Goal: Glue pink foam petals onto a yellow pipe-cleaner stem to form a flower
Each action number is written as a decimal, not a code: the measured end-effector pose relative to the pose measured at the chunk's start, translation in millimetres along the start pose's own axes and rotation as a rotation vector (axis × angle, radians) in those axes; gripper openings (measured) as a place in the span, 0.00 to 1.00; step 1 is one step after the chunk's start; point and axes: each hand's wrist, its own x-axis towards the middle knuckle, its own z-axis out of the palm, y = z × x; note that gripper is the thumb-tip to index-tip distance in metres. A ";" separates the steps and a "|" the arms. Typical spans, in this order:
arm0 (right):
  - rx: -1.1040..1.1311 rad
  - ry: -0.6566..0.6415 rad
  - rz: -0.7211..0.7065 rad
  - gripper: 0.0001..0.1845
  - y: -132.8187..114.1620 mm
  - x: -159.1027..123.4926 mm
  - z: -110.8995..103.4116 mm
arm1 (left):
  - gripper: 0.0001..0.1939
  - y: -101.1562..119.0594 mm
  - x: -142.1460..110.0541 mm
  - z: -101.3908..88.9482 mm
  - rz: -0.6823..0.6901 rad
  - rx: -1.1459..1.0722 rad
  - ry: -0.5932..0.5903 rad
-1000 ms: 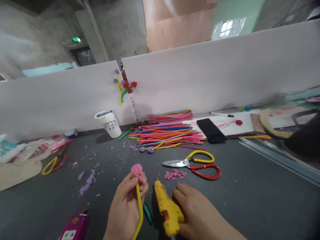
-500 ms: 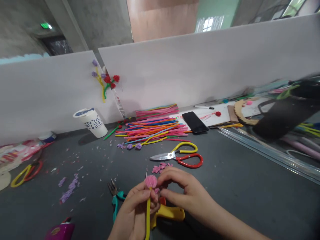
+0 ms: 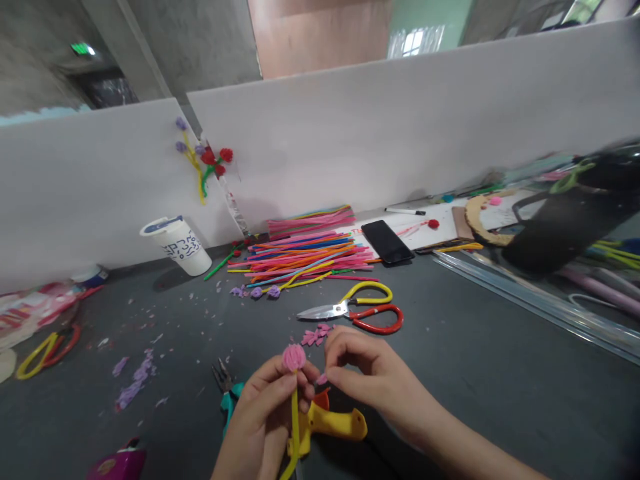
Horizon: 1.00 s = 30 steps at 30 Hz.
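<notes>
My left hand (image 3: 273, 400) pinches a pipe-cleaner flower just under its round pink head (image 3: 294, 358); the yellow stem (image 3: 295, 420) hangs down across the palm. Close on its right, my right hand (image 3: 363, 370) holds a small pink pipe-cleaner piece (image 3: 322, 379) between thumb and forefinger, apart from the flower head. Several more pink pieces (image 3: 316, 335) lie on the table just beyond my hands. Beneath the hands sits a yellow glue gun (image 3: 335, 424), partly covered by the left hand. Teal-handled pliers (image 3: 227, 393) lie left of that hand, their lower part hidden.
Scissors with yellow and red handles (image 3: 350, 310) lie ahead of the hands. Behind them are a heap of coloured pipe cleaners (image 3: 305, 259) and a phone (image 3: 387, 241). A white cup (image 3: 183, 247) stands at left, a black jug (image 3: 555, 230) at right. Purple scraps (image 3: 139, 381) lie on the left.
My right hand has drawn slightly away from the flower head, and the small pink piece in its fingers now shows clearly. My left hand still holds the flower, shifted slightly left in view.
</notes>
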 end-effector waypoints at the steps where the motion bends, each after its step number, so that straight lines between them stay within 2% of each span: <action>1: -0.019 0.004 -0.013 0.06 -0.2 0.0 0.1 | 0.05 0.4 -0.7 1.4 -0.001 0.012 -0.004; 9: -0.051 -0.011 -0.074 0.06 -8.4 -1.7 -3.8 | 0.09 -5.3 -0.5 1.9 0.003 0.116 0.045; 14: -0.042 -0.062 -0.041 0.06 -11.7 -0.9 -7.8 | 0.10 -8.2 0.5 0.6 0.024 0.225 0.053; 22: -0.162 -0.083 -0.021 0.08 -9.9 -0.3 -8.7 | 0.11 -7.9 1.6 -3.2 0.019 0.342 0.045; 30: -0.304 -0.038 -0.162 0.08 -6.3 -2.7 -7.1 | 0.11 -7.5 2.9 -5.1 0.004 0.379 0.019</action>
